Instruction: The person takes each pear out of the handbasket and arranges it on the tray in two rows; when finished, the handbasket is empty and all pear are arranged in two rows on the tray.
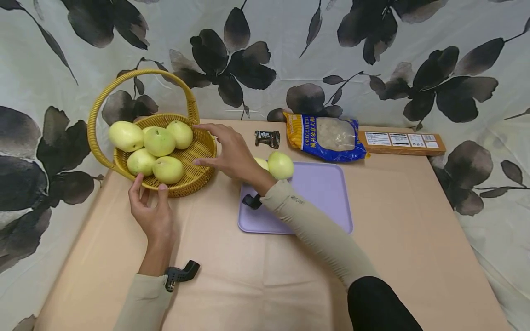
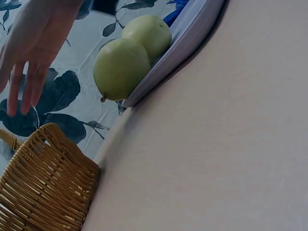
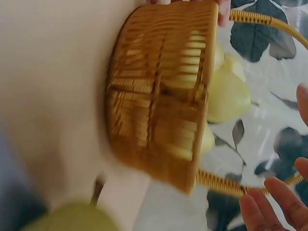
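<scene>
A yellow wicker basket with a tall handle stands at the table's left, holding several round yellow-green pears. The fingers and thumb of my left hand touch the basket's near outer side at the rim. Over the basket's right side is my right hand, thumb and fingers spread apart with nothing between them. In the right wrist view its fingertips appear near the handle. On the lilac tray, two more pears lie at the far left, partly hidden by the right wrist.
Behind the tray lies a blue and yellow bag of orecchiette pasta. A long brown box with white labels is to its right. A small black wrapped packet sits left of the bag. Floral cloth hangs behind the table.
</scene>
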`<action>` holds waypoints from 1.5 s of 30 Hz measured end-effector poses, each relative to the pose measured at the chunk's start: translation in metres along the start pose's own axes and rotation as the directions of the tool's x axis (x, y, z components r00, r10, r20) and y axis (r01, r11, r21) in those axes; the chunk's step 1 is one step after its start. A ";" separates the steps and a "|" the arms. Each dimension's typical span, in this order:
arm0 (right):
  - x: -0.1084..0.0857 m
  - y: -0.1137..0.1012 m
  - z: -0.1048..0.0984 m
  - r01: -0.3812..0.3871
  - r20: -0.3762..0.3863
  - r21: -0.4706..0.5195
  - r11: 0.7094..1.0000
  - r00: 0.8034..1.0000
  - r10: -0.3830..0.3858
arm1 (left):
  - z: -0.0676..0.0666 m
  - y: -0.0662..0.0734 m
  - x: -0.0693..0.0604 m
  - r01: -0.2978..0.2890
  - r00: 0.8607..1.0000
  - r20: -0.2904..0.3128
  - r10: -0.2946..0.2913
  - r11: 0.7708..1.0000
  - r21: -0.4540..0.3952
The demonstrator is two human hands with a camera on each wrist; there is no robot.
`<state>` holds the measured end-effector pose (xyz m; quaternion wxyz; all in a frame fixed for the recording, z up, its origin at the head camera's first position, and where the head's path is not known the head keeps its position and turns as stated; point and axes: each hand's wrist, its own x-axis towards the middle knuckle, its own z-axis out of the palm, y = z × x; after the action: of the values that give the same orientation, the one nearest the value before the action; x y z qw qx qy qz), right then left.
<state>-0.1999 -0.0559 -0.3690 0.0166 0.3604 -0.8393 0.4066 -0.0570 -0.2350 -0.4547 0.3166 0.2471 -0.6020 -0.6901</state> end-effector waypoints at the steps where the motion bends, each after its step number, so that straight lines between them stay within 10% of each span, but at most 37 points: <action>1: 0.006 -0.003 0.005 -0.006 0.017 -0.002 1.000 1.000 0.006 | 0.000 0.000 0.000 -0.003 1.000 0.002 0.003 1.000 -0.003; 23: 0.091 -0.036 0.082 -0.016 0.169 -0.156 0.988 0.985 0.042 | -0.003 -0.002 -0.001 0.018 1.000 -0.003 -0.018 1.000 0.014; 32: 0.089 -0.034 0.083 -0.066 0.118 -0.138 0.988 0.990 0.083 | -0.002 -0.001 0.002 -0.002 1.000 -0.010 0.003 1.000 0.019; 45: 0.043 -0.030 0.033 -0.061 -0.014 0.015 0.998 0.998 0.061 | -0.001 0.002 0.000 0.037 0.999 -0.002 -0.037 0.999 0.010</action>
<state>-0.2041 -0.1160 -0.3571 0.0074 0.3318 -0.8469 0.4155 -0.0557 -0.2361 -0.4534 0.3032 0.2602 -0.6005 -0.6926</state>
